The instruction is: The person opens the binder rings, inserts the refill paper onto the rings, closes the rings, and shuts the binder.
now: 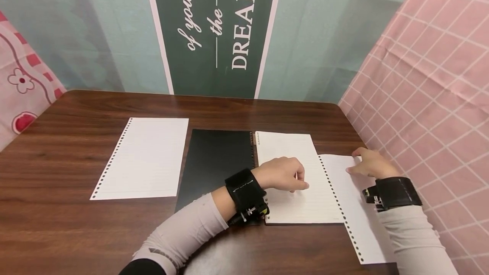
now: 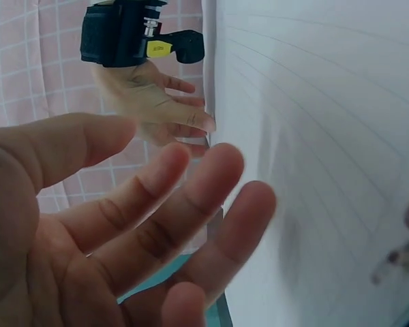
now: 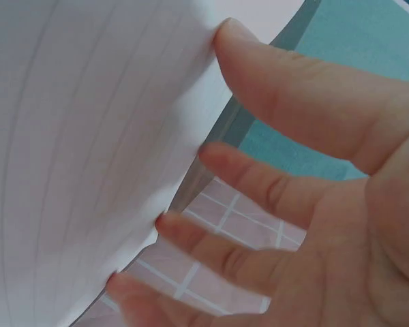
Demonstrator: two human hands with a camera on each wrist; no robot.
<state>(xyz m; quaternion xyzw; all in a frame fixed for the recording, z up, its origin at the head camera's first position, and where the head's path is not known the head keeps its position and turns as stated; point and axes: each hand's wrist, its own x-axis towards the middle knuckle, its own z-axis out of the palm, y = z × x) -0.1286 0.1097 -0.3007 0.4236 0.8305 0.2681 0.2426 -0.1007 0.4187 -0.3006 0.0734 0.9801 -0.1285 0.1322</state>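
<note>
An open ring-bound notebook (image 1: 286,145) lies mid-table, its black cover (image 1: 215,152) folded out left and its lined page at right. Over that page is my left hand (image 1: 282,174), fingers loosely bent and holding nothing; its wrist partly hides the rings. To the right lies a loose white sheet (image 1: 344,177) with punched holes along its left edge, next to the notebook. My right hand (image 1: 374,164) is at this sheet's upper right. In the right wrist view the thumb (image 3: 279,88) touches the paper (image 3: 88,136), and the spread fingers (image 3: 245,177) meet its edge.
Another punched lined sheet (image 1: 141,160) lies on the left of the brown wooden table (image 1: 46,173). A pink checked cloth (image 1: 431,75) borders the right side, close to my right hand. Behind the table hangs a green cloth (image 1: 317,33) with lettering.
</note>
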